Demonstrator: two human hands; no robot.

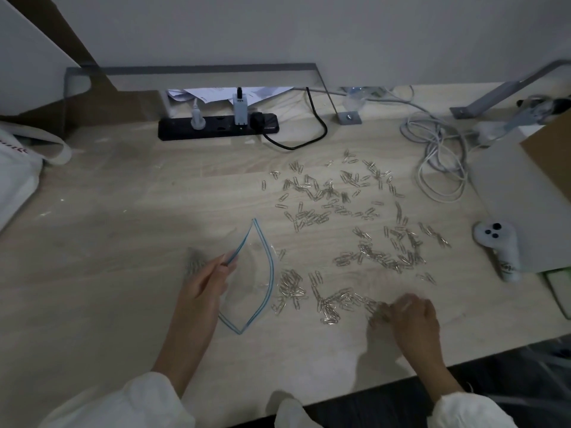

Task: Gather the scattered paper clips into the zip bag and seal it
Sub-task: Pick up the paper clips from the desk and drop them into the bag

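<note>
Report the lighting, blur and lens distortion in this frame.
Head view: dim overall, with a paler patch on the table near the zip bag; right hand motion-smeared over paper clips; left hand sharper; wide-angle stretch toward the corners.

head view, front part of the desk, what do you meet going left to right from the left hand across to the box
left hand → zip bag → paper clip heap → right hand → white controller

Open zip bag in left hand, paper clips alongside
</note>
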